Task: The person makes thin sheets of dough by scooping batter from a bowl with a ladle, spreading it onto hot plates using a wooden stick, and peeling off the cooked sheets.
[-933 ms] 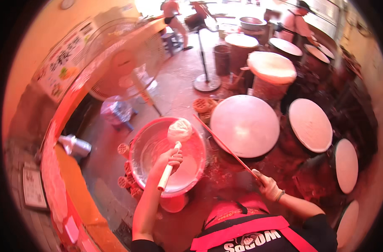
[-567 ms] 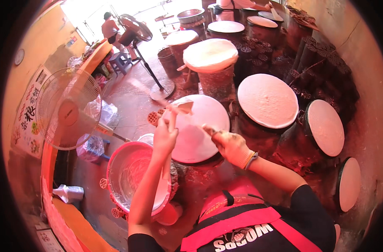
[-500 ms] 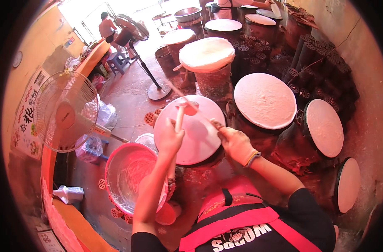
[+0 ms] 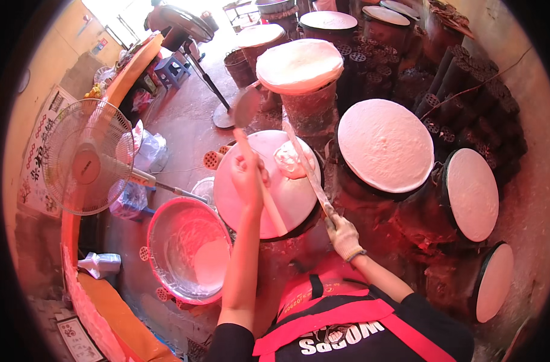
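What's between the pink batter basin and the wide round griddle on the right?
In the head view, the round griddle under both hands, with a batter blob, lies between the basin and that griddle.

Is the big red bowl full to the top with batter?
No, the red bowl holds only a shallow pool of white batter, with bare streaked walls above it.

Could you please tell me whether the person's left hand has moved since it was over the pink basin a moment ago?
Yes. The left hand has left the pink basin and now holds the ladle above the round white griddle beside it.
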Tool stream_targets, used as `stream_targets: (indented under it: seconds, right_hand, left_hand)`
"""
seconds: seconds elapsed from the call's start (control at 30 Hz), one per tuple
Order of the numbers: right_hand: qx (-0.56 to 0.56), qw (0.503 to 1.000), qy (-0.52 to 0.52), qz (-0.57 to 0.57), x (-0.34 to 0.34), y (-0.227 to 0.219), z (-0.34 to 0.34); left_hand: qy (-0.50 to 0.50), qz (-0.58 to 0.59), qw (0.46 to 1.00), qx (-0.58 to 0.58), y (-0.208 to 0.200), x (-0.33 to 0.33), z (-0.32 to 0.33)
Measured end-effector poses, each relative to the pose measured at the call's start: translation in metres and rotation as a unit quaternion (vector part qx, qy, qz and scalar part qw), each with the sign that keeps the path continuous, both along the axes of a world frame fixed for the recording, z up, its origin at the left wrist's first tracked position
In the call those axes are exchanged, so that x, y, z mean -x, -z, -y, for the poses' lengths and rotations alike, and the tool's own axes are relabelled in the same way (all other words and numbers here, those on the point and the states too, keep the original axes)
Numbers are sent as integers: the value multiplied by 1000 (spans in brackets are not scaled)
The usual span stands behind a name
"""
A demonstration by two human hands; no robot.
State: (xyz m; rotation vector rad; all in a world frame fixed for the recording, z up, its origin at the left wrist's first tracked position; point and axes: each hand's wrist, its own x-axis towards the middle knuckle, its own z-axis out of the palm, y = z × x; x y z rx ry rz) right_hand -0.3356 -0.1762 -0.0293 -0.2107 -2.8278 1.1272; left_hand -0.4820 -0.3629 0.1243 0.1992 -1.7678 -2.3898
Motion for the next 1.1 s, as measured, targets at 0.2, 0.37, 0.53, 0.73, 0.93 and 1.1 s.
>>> stream_targets:
  seconds: [0.2, 0.37, 0.53, 0.73, 0.93, 1.1]
  right_hand:
    - [140, 990, 24, -17, 78, 26, 41]
    - [599, 773, 106, 180, 36, -45, 62]
    - [575, 778, 213, 135, -9, -30, 114]
    - [560, 807, 181, 46, 72, -18, 168]
    - [545, 822, 85, 146, 64, -49, 139]
    - [498, 833, 216, 107, 3, -35, 122]
  left_hand:
    - [73, 100, 987, -100, -22, -11, 52]
    - [72, 290, 937, -182, 44, -87, 113]
    - [129, 356, 886, -266, 75, -138, 136]
    - [146, 306, 893, -297, 32, -151, 154]
    - [107, 160, 913, -361, -5, -149, 169]
    - [80, 318, 829, -453, 40, -174, 185]
